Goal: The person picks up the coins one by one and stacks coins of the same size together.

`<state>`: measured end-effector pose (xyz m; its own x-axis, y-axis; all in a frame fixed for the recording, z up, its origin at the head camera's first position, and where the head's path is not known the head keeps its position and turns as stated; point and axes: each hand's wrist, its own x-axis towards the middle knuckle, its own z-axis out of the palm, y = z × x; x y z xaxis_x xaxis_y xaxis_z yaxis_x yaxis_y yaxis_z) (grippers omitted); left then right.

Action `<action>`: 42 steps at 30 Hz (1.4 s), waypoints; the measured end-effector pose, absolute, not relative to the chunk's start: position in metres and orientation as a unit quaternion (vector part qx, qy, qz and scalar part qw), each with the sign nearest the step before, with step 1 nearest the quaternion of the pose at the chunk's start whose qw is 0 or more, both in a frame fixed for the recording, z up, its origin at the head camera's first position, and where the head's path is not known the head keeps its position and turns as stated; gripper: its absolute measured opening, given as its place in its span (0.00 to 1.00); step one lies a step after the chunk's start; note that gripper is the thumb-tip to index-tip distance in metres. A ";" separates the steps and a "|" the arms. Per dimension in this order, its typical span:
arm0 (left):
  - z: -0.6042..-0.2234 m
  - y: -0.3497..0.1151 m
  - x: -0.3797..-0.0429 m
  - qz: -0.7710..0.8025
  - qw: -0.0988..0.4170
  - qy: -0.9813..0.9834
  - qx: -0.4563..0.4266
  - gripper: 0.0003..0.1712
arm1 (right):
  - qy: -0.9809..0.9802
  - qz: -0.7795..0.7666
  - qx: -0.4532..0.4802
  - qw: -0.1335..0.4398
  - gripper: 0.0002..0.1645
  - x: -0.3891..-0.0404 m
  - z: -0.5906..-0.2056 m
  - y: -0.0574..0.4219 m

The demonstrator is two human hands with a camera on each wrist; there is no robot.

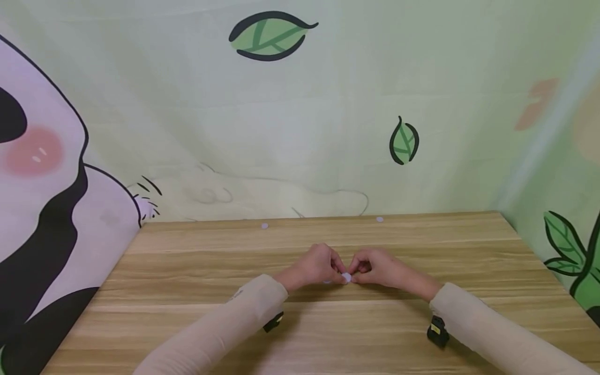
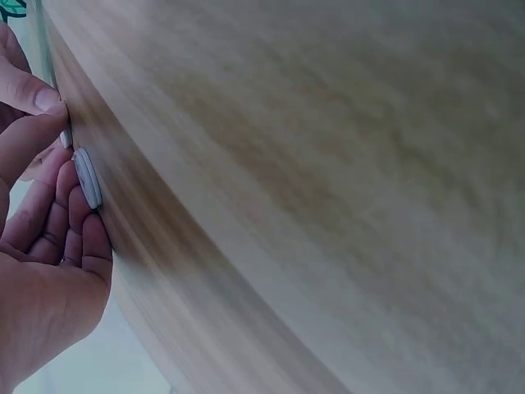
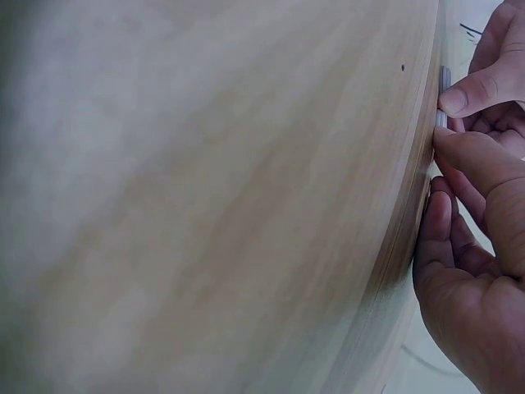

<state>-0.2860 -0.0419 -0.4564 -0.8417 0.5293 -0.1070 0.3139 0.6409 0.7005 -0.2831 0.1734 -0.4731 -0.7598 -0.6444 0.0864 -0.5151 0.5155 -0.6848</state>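
Near the middle of the wooden table, the fingertips of both hands meet at a small round white disc. My left hand pinches the disc's left side between thumb and fingers. From the other side my right hand pinches it too, its remaining fingers curled. A second white disc lies beside the curled fingers of the left hand in the left wrist view, mostly hidden under that hand in the head view. In the right wrist view, the pinched disc shows as a thin pale edge between the thumbs.
Along the table's back edge lie two more white discs, one left of centre and one to the right. A printed cloth backdrop with leaves and a panda rises behind the table.
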 end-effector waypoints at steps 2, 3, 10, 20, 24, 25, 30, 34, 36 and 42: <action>-0.456 -0.042 -0.286 0.356 0.154 0.892 0.233 0.06 | 0.866 -0.360 -0.335 0.089 0.06 -0.283 -0.472 0.173; -0.455 -0.042 -0.286 0.357 0.154 0.891 0.233 0.06 | 0.866 -0.361 -0.335 0.089 0.06 -0.283 -0.472 0.173; -0.457 -0.042 -0.286 0.360 0.150 0.891 0.233 0.06 | 0.863 -0.359 -0.343 0.094 0.05 -0.284 -0.470 0.173; -0.458 -0.043 -0.285 0.364 0.148 0.889 0.237 0.06 | 0.853 -0.346 -0.374 0.110 0.04 -0.287 -0.463 0.176; -0.458 -0.043 -0.286 0.357 0.146 0.892 0.236 0.07 | 0.855 -0.342 -0.379 0.094 0.06 -0.292 -0.460 0.181; -0.458 -0.043 -0.286 0.353 0.146 0.893 0.236 0.07 | 0.859 -0.338 -0.373 0.091 0.06 -0.294 -0.458 0.183; -0.457 -0.042 -0.286 0.341 0.146 0.898 0.237 0.08 | 0.884 -0.315 -0.339 0.073 0.08 -0.308 -0.450 0.198; -0.457 -0.042 -0.285 0.338 0.144 0.899 0.240 0.08 | 0.893 -0.308 -0.323 0.059 0.08 -0.320 -0.444 0.210; -0.457 -0.043 -0.285 0.337 0.143 0.899 0.240 0.08 | 0.899 -0.301 -0.313 0.053 0.08 -0.325 -0.442 0.214; -0.458 -0.043 -0.285 0.337 0.136 0.900 0.242 0.08 | 0.910 -0.292 -0.292 0.037 0.08 -0.334 -0.441 0.225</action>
